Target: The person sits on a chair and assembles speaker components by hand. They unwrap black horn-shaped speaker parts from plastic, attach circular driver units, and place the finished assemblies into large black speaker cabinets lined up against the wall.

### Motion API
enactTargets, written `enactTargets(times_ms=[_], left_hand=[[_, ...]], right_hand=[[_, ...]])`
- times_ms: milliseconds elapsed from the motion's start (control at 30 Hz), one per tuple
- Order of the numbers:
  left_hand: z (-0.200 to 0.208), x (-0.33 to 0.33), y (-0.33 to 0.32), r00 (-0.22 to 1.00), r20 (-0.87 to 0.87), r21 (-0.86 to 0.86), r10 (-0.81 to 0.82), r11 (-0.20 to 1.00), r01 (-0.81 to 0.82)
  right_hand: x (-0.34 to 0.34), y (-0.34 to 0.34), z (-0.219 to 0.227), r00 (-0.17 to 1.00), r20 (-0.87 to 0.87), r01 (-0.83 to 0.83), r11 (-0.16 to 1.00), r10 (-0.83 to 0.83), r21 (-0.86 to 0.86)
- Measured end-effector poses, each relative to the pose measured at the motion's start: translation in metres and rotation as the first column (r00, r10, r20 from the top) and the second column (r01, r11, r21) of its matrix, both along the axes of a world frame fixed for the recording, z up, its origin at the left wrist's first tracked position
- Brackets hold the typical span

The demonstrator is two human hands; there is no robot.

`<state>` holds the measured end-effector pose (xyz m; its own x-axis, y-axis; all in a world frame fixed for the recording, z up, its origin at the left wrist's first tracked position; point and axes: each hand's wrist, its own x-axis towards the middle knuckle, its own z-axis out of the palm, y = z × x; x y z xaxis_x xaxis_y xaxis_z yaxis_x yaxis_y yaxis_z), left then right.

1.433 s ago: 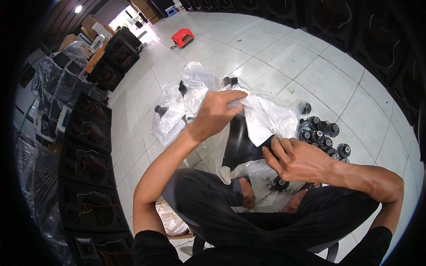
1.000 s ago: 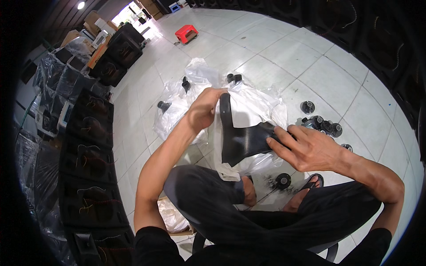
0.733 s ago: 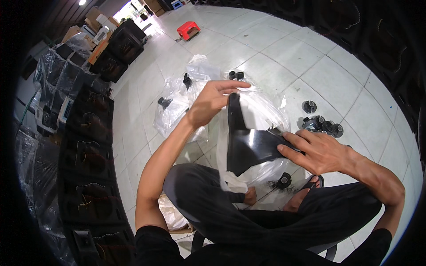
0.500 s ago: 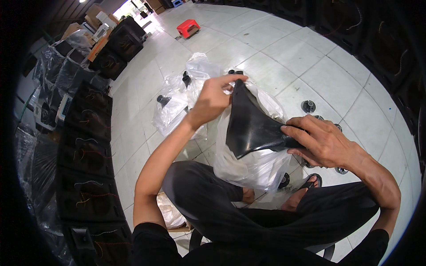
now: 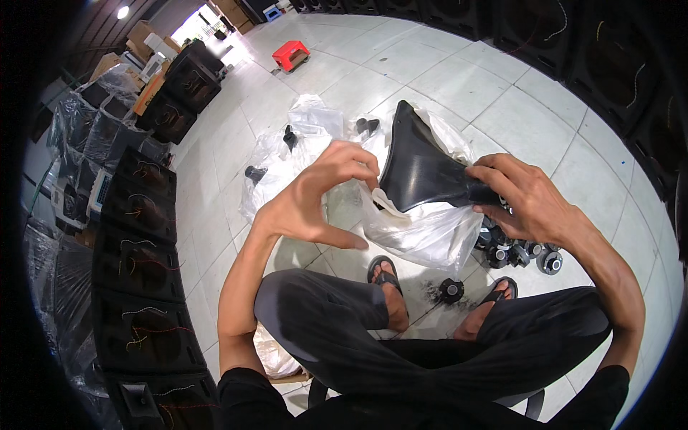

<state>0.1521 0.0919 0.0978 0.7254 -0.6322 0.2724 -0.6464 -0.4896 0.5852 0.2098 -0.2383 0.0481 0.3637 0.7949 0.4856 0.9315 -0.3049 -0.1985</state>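
Head view: right hand (image 5: 527,197) clamped on neck (image 5: 474,190) of black horn (image 5: 430,173), against white bag (image 5: 430,235). Left hand (image 5: 309,193) beside, thumb and fingers apart; contact unclear from here. Steadying flare (image 5: 403,158) seems wise.

1 lamp (image 5: 122,12) and the doorway (image 5: 195,26) glare; edges bend into black.

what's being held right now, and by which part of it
The right hand holds the flared black horn by its narrow end. The left hand is open, apparently holding nothing.
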Motion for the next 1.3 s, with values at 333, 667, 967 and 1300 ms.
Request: enactTargets(times_ms=[333,667,967,1300], left_hand=[[-0.020,0.000,-0.012,0.986,0.151,0.107,0.075,0.990,-0.092],[-0.034,0.006,-0.016,0.805,0.541,-0.149,0.242,0.970,-0.191],[-0.048,0.001,-0.014,0.994,0.008,-0.171,0.107,0.980,-0.104],[-0.036,-0.004,-0.071,0.906,-0.014,-0.068,0.424,0.903,-0.424]], right_hand=[[0.003,-0.002,0.000,0.988,-0.125,0.075,0.992,-0.087,-0.097],[-0.001,0.000,0.007,0.888,-0.404,0.228,0.973,-0.222,-0.034],[0.000,0.005,0.022,0.562,-0.791,0.464,0.884,-0.242,0.059],[0.002,0.015,0.005,0.764,-0.563,0.579,0.721,-0.315,0.382]])
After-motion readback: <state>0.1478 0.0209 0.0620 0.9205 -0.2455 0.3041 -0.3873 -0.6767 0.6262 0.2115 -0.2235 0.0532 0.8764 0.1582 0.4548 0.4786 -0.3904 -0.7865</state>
